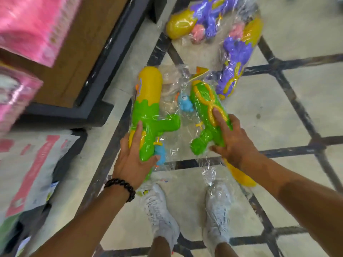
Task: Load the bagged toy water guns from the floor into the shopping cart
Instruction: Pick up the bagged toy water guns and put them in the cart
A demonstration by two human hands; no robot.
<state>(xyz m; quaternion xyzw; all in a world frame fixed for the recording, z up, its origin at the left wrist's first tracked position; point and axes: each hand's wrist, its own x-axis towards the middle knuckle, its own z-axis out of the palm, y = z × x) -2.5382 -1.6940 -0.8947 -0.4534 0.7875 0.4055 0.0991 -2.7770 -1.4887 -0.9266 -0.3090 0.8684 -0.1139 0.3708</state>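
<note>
Two green-and-yellow toy water guns in clear plastic bags are above the tiled floor in front of my feet. My left hand (134,160) grips the left green gun (148,112) near its lower body. My right hand (230,140) grips the right green gun (206,106) around its middle, index finger laid along it. Two purple-and-yellow bagged guns lie farther off on the floor, one (202,17) at the top and one (235,58) to its right. No shopping cart is in view.
A dark-framed shelf unit (104,58) with brown panels stands at the left, pink boxes (31,25) on it. A printed white-and-red package (31,171) lies at lower left. My white shoes (161,210) stand on the beige tiles with dark lines.
</note>
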